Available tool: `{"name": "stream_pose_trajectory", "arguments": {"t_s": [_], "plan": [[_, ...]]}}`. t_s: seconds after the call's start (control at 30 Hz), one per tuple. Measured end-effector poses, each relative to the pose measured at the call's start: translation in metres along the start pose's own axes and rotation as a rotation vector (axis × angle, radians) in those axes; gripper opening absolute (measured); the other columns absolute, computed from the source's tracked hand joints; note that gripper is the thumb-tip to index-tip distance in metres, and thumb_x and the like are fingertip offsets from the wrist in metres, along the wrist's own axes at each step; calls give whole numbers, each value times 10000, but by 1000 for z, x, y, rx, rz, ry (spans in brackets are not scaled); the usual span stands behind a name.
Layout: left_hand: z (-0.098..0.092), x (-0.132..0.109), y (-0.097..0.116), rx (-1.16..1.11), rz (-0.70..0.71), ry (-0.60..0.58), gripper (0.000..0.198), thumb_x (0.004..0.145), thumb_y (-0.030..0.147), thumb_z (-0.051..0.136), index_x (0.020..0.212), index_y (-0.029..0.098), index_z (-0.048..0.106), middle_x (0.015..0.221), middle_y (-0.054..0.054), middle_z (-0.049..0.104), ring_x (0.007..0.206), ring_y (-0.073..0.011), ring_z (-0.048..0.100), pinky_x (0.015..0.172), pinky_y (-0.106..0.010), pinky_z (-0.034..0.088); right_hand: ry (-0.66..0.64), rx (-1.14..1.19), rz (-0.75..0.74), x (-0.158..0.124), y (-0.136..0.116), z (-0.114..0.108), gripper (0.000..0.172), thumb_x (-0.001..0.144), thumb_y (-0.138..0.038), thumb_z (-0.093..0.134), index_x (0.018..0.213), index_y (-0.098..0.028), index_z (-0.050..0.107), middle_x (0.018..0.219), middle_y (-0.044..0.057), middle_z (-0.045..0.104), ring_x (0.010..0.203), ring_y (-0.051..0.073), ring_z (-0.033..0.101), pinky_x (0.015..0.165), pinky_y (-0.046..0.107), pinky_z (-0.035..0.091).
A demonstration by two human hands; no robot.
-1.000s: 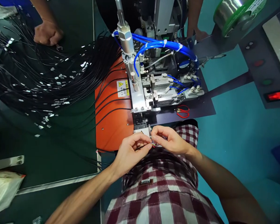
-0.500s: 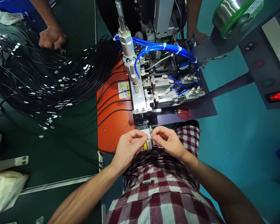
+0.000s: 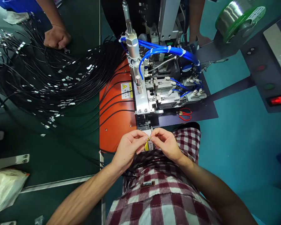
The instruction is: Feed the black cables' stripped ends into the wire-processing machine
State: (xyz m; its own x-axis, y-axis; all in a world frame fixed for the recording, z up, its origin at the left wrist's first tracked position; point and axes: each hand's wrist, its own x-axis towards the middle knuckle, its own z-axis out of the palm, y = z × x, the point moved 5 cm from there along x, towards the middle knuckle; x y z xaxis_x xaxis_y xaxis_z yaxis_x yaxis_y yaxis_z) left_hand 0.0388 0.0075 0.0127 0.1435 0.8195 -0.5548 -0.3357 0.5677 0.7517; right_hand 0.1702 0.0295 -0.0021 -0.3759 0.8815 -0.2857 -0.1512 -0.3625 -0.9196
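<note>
Pinching thin wires (image 3: 149, 137) just off the near right corner of the orange plate (image 3: 117, 132), the two hands meet fingertip to fingertip. The left hand (image 3: 128, 148) is drawn narrow, its thumb and forefinger closed on the wires; the right hand (image 3: 166, 144) is closed on them too from the other side. The wires show a touch of yellow; their exact ends are too small to make out. Below the fingertips, beside the same corner, lies a yellow-and-white label (image 3: 150, 146).

On the orange plate itself, several black cables run across to the metal clamping machine (image 3: 141, 103) along its right edge, and a warning label (image 3: 127, 90) sits near that edge. Right of the plate, past the machine's foot, red-handled snips (image 3: 185, 114) rest on a dark base plate (image 3: 201, 113). Blue air tubes (image 3: 175, 50) arch beyond.

Left of the orange plate spreads a dark green tabletop (image 3: 67, 156), with a heap of black cables (image 3: 84, 79) fanned over it, a co-worker's fist (image 3: 57, 37) at the heap's far side and a plastic bag (image 3: 6, 190) toward the near end. Far to the plate's right are a solder spool (image 3: 236, 20), a glowing red switch (image 3: 278, 100) and teal floor (image 3: 236, 140).
</note>
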Motion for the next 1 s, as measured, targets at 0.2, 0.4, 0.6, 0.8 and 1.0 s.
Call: {"name": "stream_pose_trajectory", "arguments": {"t_s": [0.2,0.4,0.6,0.8,1.0], "plan": [[1,0,2,1,-9,-9,251,734,340,743,742,121,619,571,39,481,445,-27,334,445,-197,166,-12,27,19,-1,1,3,315,788,-474,678,780,-180,566,597,-48,460,459,64,359,418,204,296],[1,-2,2,78,-17,-54,237,762,342,722,757,128,620,506,51,448,432,-34,328,439,-196,181,-150,-31,-8,-2,-4,2,291,858,-449,611,781,-179,531,626,-49,426,497,69,337,456,206,302],[3,-4,0,110,-60,-104,230,760,334,721,754,129,615,539,52,434,433,-27,300,431,-194,165,-299,-83,-5,4,-5,-7,280,884,-440,577,803,-177,526,694,-30,410,603,98,352,535,225,312],[3,-4,-3,117,-75,-131,237,758,340,721,756,125,620,559,49,432,436,-26,297,429,-192,173,-430,-53,-1,8,-8,-7,249,907,-391,562,805,-169,516,711,-33,410,595,88,336,542,225,295],[4,-4,-2,123,-38,-83,236,770,344,710,776,129,614,510,63,393,438,-31,289,438,-192,163,-402,-43,-17,7,-6,-7,243,910,-387,558,813,-170,514,732,-27,412,622,94,346,565,230,301]]}}
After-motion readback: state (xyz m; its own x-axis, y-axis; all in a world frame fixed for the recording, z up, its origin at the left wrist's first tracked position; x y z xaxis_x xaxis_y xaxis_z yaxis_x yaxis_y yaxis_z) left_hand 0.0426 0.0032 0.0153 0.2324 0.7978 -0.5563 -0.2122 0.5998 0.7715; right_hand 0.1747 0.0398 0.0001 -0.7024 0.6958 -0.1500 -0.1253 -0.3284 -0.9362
